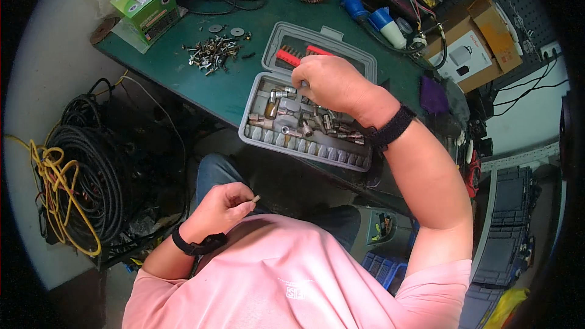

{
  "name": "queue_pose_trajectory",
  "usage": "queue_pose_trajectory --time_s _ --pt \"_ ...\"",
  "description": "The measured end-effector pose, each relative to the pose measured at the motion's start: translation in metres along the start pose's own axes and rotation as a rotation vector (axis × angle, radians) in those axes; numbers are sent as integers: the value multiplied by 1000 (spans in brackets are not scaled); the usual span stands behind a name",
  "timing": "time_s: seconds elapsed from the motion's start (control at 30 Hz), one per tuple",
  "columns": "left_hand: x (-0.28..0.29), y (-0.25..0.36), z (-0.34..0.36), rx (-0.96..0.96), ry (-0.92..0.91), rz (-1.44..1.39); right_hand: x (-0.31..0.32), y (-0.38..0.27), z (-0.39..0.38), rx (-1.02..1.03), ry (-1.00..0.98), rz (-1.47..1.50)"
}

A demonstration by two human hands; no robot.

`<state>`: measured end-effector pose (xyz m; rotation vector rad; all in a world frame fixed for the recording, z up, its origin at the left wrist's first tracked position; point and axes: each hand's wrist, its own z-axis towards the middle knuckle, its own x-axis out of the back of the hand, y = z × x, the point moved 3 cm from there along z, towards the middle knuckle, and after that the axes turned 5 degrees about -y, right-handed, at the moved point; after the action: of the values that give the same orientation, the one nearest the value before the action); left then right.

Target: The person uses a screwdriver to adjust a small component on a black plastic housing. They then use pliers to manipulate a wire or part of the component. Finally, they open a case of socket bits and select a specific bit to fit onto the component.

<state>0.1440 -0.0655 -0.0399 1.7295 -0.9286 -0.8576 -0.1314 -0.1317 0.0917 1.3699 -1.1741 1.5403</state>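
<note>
A grey plastic socket-set case [245,129] lies open on the bench. Loose metal sockets [306,128] are jumbled in its tray, above a row of moulded slots. Red bit holders [288,58] with screwdriver bits sit in the lid. My right hand [332,82] hovers over the join of lid and tray, its fingers bent together; whatever is in them is hidden. Above my lap, away from the case, my left hand [226,207] pinches a small tan stub [256,198] between thumb and forefinger. Too little of it shows to tell its kind.
On the green bench [213,94] lie a heap of screws [213,52] and two washers. A green box [145,12] stands at the far left. Blue plugs [352,3] and a cardboard box [475,42] are at the right. Coiled cables [100,170] hang left.
</note>
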Motion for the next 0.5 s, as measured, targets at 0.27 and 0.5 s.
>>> queue_pose_trajectory --time_s 0.27,0.5 --pt "1 2 0 2 -6 65 0 -14 3 -36 -146 172" --pt "1 5 -1 -10 -9 27 -2 -30 9 -20 -195 173"
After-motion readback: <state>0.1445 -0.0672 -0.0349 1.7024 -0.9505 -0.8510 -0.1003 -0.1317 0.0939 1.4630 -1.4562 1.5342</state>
